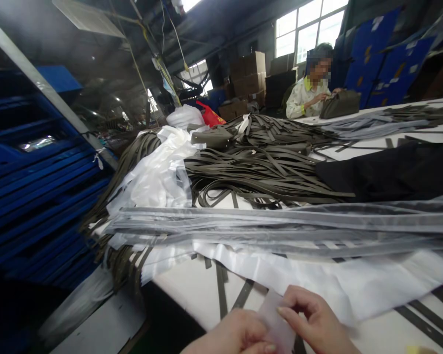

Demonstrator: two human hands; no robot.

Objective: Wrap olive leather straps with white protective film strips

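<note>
Near the bottom edge of the view, a small pale translucent sheet is between my hands. My left hand has its fingers curled at the sheet's lower left side. On the upper right, my right hand pinches the sheet between thumb and forefinger. Whether the sheet is plastic or thin fabric I cannot tell. Just beyond it lies a wide white translucent sheet, and dark olive strips show on the white table beside my left hand.
Long grey-edged clear strips stretch across the table. Behind them are heaped olive straps, crumpled clear plastic and black fabric. A co-worker sits at the far side handling an olive bag. Blue stacked panels stand left.
</note>
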